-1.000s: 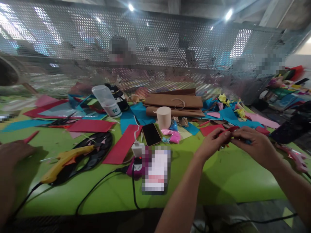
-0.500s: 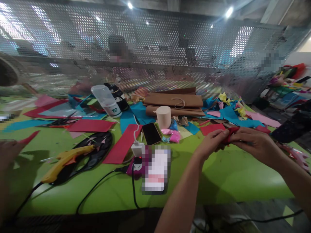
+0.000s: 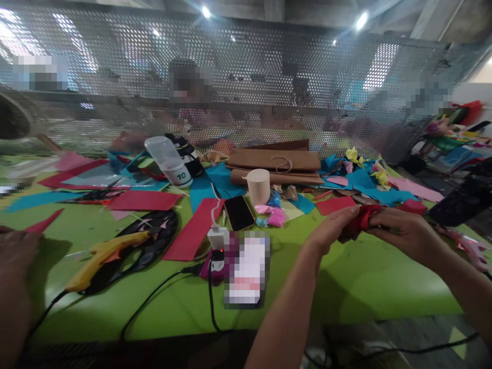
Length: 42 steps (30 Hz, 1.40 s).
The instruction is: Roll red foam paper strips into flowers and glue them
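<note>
My left hand (image 3: 332,228) reaches in from the bottom middle, its thumb and fingers closed on a piece of red paper (image 3: 361,219). From the right edge comes my right hand (image 3: 402,228), its fingers pinching the other side of that same paper. The paper is bent or folded between the hands, held above the green table (image 3: 369,287). Fingers cover much of it. Just behind the hands lies a flat red sheet (image 3: 335,205). At the far left is another person's hand (image 3: 15,251) with a pointed red piece (image 3: 46,223).
A yellow glue gun (image 3: 103,256) rests on a black tray. Cables run from a purple power strip (image 3: 217,266) over the front edge. Two phones, a beige roll (image 3: 258,187), a plastic cup (image 3: 167,159) and brown sheets (image 3: 274,160) stand or lie before a perforated metal screen (image 3: 246,77).
The red paper between my hands has turned and shows more of its surface. My hands have shifted only slightly. The other person's hand at the left has moved slightly further into view.
</note>
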Motion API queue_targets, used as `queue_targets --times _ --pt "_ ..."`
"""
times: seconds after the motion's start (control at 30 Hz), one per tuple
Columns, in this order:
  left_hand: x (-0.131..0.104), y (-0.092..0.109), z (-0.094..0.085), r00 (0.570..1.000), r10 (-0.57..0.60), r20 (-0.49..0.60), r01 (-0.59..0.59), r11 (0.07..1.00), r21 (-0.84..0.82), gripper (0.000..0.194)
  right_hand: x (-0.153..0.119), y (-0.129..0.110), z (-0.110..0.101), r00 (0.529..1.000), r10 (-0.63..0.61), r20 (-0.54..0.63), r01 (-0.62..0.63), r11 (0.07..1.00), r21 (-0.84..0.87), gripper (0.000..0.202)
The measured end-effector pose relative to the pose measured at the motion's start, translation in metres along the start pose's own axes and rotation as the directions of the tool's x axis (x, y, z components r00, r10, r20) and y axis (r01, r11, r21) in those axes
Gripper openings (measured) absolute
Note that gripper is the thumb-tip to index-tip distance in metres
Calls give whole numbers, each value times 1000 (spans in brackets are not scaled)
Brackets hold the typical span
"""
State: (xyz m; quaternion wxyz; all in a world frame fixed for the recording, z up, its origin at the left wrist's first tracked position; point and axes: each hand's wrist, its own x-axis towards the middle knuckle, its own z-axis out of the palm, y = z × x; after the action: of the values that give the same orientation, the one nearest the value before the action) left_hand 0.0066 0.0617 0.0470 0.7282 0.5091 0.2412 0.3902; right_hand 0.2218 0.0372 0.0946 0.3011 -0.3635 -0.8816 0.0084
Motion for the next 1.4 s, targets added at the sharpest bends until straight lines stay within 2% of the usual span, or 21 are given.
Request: queue_targets --times 0.2,0.43,0.67,0.87,1.2,1.4 --pt "-1 2 1 1000 10 17 -10 1000 16 71 -4 -1 -2 1000 6 24 -6 1000 7 17" --pt "-1 1 2 1000 -8 -12 8 1000 5 60 -4 1 0 999 2 33 -3 1000 15 15" --pt "1 1 1 1000 11 -5 -11 1000 -8 65 -4 1 0 1000 8 14 -9 1000 29 13" --pt "-3 6 0 995 69 68 -72 997 38 64 0 9 0 1000 8 7 -9 999 44 14" --pt "3 -4 -6 997 67 -37 -64 996 67 71 -2 24 2 997 77 -16 -76 995 71 15" --pt "11 -14 -8 983 174 63 -177 984 36 82 -8 32 -1 992 118 -36 -115 991 65 20"
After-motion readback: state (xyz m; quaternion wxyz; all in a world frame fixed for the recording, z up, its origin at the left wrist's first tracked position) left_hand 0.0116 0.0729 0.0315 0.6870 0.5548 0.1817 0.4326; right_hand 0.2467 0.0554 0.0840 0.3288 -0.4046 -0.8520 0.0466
